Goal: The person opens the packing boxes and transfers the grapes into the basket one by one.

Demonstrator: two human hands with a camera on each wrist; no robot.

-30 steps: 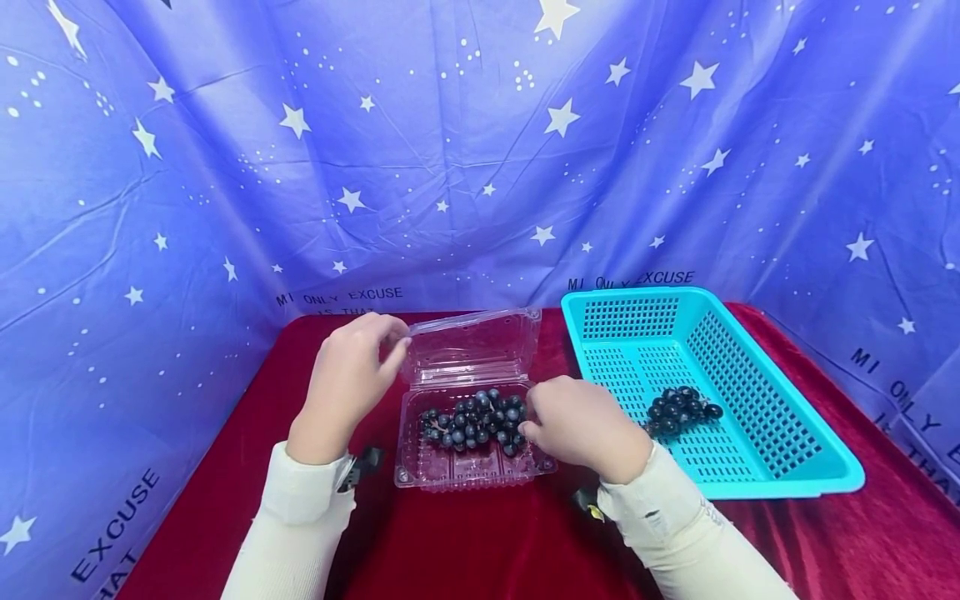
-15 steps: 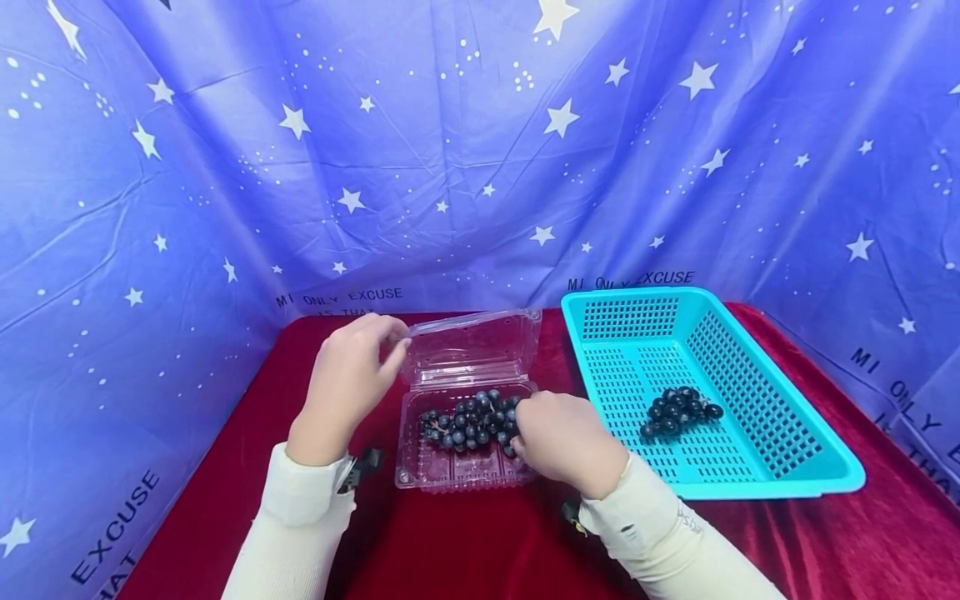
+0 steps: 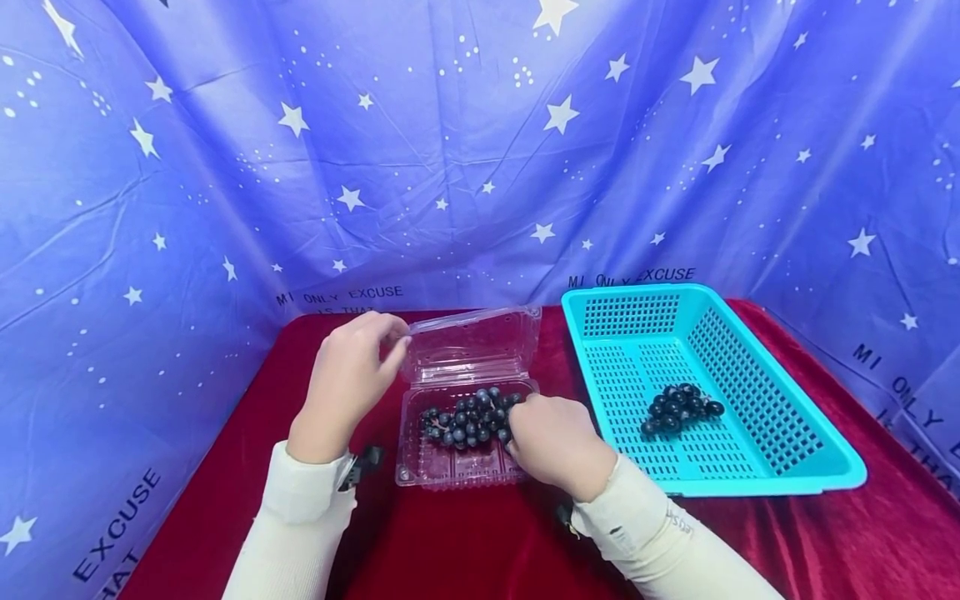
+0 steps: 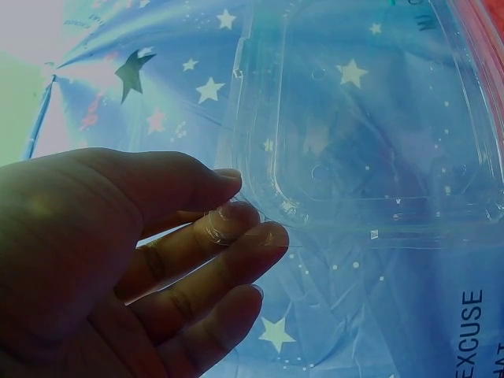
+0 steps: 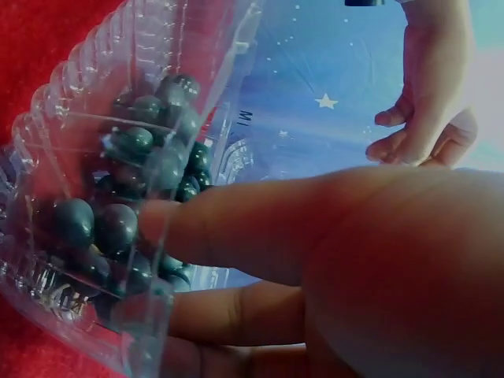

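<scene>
A clear plastic clamshell box stands in the middle of the table, its hinged lid raised at the back. Dark grapes on a stem lie in its base. My left hand pinches the lid's left corner tab between thumb and fingertips, as the left wrist view shows. At the base's right end, my right hand reaches over the wall. Its thumb and fingers hold grapes at that end of the bunch; the fingertips are partly hidden behind the clear plastic.
To the right stands a turquoise perforated basket, with a smaller bunch of dark grapes inside. Red velvet cloth covers the table. A blue star-patterned curtain hangs behind and at both sides.
My right hand has moved left and slightly down over the box's right end, covering more of the grapes there. The left hand and the lid have stayed in place.
</scene>
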